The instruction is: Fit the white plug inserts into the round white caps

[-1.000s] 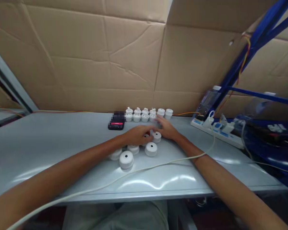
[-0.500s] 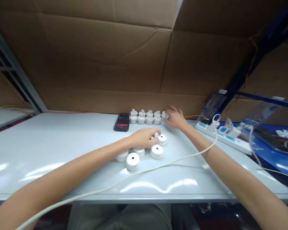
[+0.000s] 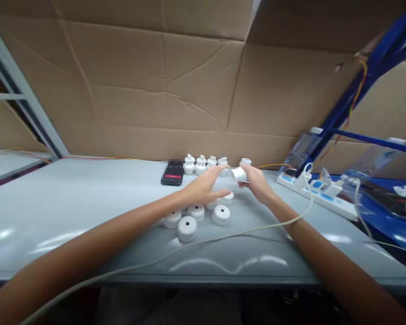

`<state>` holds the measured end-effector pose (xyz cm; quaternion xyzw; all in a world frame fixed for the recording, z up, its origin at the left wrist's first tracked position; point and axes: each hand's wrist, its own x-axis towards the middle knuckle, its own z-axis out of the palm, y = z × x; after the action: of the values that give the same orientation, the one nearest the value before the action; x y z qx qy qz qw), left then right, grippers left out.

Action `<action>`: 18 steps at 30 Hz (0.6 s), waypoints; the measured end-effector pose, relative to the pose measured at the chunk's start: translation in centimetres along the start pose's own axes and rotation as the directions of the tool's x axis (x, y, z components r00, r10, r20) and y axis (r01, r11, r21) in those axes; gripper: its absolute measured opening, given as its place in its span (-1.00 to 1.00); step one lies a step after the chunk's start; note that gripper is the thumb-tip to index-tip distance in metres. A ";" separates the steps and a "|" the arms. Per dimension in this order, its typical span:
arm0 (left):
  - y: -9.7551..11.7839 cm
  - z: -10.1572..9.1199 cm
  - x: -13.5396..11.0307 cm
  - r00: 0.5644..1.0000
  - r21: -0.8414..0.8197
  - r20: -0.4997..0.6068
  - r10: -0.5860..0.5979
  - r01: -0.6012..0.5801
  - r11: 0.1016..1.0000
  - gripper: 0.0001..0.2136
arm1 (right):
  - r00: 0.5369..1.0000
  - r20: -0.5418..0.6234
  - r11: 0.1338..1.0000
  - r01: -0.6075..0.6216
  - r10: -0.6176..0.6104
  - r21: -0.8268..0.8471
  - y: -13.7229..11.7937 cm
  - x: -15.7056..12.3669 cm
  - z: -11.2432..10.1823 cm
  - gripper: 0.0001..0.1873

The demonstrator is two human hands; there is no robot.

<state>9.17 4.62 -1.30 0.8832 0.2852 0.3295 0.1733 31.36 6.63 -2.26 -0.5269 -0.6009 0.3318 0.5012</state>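
Note:
My right hand (image 3: 255, 183) holds a small white round plastic part (image 3: 238, 174) lifted off the grey table (image 3: 88, 203), tilted toward my left hand. My left hand (image 3: 205, 187) hovers just left of it with fingers stretched out, holding nothing. Below the hands lie several white round caps with a dark centre hole (image 3: 187, 228). Behind them a row of white parts (image 3: 203, 164) stands by the cardboard wall, with one part (image 3: 245, 161) apart at its right end.
A black phone (image 3: 172, 174) lies left of the row. A white cable (image 3: 243, 232) crosses the table over my right forearm. A white power strip (image 3: 320, 196) and blue shelving (image 3: 365, 63) stand at the right. Cardboard (image 3: 155, 90) walls the back.
My right hand went to the right end of the back row, took a white part and brought it back toward the middle. My left hand lifted off the caps.

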 end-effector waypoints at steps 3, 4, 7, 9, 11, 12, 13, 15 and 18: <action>0.9 -0.2 0.2 1.000 0.030 0.021 0.011 -0.012 0.999 -0.49 | 0.984 0.154 0.956 -0.129 0.090 0.265 -1.1 -1.2 1.7 -0.47; 1.3 -0.1 0.3 0.999 0.064 0.036 -0.010 0.007 0.998 -0.52 | 0.975 0.184 0.947 -0.172 0.124 0.272 -1.4 -1.6 2.2 -0.43; 2.2 0.1 0.3 0.999 0.254 0.044 -0.014 0.002 0.967 -0.55 | 0.973 0.169 0.941 -0.199 0.157 0.273 -1.8 -2.4 2.7 -0.38; 2.6 0.3 0.4 0.995 0.385 0.065 0.075 -0.094 0.918 -0.58 | 0.970 0.153 0.925 -0.228 0.190 0.302 -2.0 -2.6 2.6 -0.39; 2.9 0.4 0.4 0.984 0.448 0.097 0.152 -0.179 0.876 -0.66 | 0.957 0.181 0.896 -0.277 0.225 0.347 -2.4 -2.6 2.4 -0.43; 3.0 0.3 0.4 0.983 0.444 0.092 0.160 -0.184 0.877 -0.70 | 0.953 0.203 0.883 -0.286 0.223 0.372 -2.6 -2.6 2.3 -0.46; 3.0 0.3 0.5 0.988 0.414 0.063 0.144 -0.158 0.897 -0.73 | 0.953 0.224 0.876 -0.281 0.205 0.392 -2.7 -2.6 2.3 -0.48; 3.2 0.2 0.7 0.998 0.249 -0.052 0.046 -0.032 0.968 -0.73 | 0.967 0.218 0.886 -0.214 0.132 0.411 -3.1 -2.7 2.3 -0.51; 3.3 -0.1 1.5 0.937 -0.302 -0.174 -0.304 0.243 0.922 -0.71 | 0.987 0.038 0.943 0.135 -0.154 0.304 -3.3 -2.7 2.1 -0.57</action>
<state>11.31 2.98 1.16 0.7602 0.3747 0.4331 0.3068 28.25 3.52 -0.48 -0.3884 -0.5956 0.3977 0.5798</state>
